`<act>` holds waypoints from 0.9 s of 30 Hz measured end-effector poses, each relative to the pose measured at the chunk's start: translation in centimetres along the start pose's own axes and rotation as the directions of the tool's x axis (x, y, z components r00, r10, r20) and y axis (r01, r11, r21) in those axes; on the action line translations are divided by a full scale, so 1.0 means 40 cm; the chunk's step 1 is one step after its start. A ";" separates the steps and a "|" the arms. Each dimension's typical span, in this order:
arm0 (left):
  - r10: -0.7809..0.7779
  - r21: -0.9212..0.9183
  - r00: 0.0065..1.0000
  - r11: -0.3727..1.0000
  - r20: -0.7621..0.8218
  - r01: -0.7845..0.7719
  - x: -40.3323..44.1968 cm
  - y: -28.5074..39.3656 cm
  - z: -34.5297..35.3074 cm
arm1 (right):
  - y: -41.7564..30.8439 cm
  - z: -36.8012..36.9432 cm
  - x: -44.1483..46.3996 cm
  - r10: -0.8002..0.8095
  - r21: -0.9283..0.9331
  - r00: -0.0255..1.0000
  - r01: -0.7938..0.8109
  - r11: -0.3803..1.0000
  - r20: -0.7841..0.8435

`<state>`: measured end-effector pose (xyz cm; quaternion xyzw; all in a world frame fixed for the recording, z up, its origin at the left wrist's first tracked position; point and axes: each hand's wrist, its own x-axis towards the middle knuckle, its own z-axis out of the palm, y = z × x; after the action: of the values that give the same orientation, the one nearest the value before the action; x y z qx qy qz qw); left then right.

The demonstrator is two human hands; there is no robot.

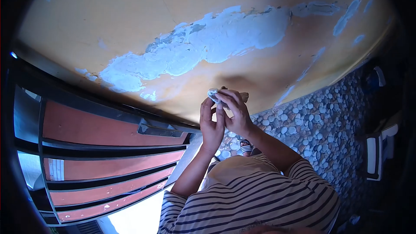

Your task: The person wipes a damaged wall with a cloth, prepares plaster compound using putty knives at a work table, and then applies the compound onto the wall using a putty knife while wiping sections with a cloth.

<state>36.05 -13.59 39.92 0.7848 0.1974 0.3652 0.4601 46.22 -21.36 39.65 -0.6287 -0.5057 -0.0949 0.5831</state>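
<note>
White lump (212, 92) sits between the fingertips of the left hand (211, 123) and right hand (236, 109), which are together and pinched on it. It lies at their far end, about equally near both; its long axis is unclear. A tan stub (245, 97) sticks out right of the right hand. Beyond, far and slightly left, a white patch (242, 32) spreads across the wall (117, 17); pebbled floor (303, 125) lies right.
</note>
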 end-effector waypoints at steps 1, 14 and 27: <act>0.005 -0.033 0.999 0.999 -0.046 -0.007 0.009 0.008 0.010 | -0.002 -0.009 0.004 -0.009 0.028 1.000 0.009 1.000 0.000; 0.254 0.241 0.875 0.956 -0.411 -0.165 0.148 0.080 0.024 | 0.027 -0.136 -0.054 0.113 0.146 0.987 -0.129 0.981 0.113; 0.319 0.265 0.747 0.944 -0.584 -0.196 0.221 0.037 -0.001 | 0.048 -0.382 -0.461 0.493 -0.202 0.863 -0.466 0.861 0.110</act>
<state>41.75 -8.60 44.69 0.6805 0.2600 0.6420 0.2392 46.16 -43.33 29.95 -0.7873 -0.3677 0.0614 0.4912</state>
